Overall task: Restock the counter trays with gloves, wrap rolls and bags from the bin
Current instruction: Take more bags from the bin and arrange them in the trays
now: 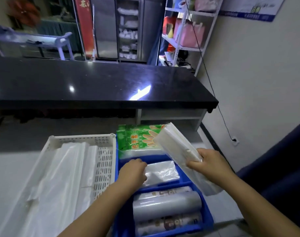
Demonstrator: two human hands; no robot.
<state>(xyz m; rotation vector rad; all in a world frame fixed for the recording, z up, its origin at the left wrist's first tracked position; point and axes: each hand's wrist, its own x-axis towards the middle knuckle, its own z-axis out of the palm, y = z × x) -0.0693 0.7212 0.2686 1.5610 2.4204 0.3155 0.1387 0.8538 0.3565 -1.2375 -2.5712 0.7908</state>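
- Done: wrap rolls, glove pack in blue tray, 6 o'clock.
- Left: bag pack, grasped by right hand.
- Unclear whether left hand grips clear packet.

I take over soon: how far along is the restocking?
Looks done: glove pack and wrap rolls sit in the blue tray. In hand: right hand holds a bag stack; left hand holds a bag packet in its middle compartment. Left: seating both.

Blue tray, white basket, green glove pack
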